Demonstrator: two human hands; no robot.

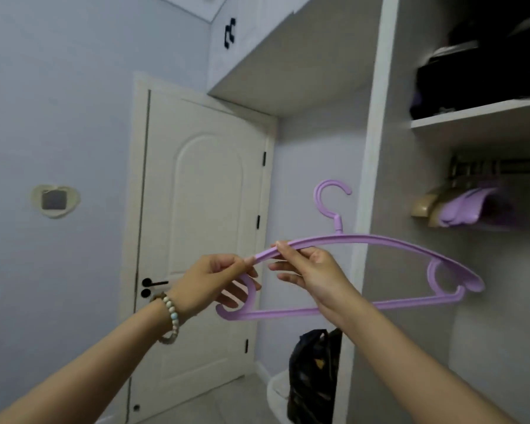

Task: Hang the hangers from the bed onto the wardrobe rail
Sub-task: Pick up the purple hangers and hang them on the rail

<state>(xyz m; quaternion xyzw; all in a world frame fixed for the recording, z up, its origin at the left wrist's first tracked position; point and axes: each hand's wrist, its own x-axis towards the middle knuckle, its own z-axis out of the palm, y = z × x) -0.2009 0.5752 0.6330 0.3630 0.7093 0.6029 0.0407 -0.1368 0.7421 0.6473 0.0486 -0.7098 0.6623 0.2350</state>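
Purple hanger (380, 239) is held up in the air, hook upward, body roughly level, its right end reaching across the wardrobe opening. It's not on the rail.

I see the left hand (211, 280) pinching the hanger's left shoulder end. The right hand (315, 276) pinches the top arm just beside it, fingers curled. Beaded bracelet (169, 316) on the left wrist.

Wardrobe rail (520, 166) is upper right under a shelf (471, 117), blurred, with hung hangers (459, 206), purple and beige, bunched at its left end. White door (202, 209) behind the hands, dark bag (312, 374) on the floor below.
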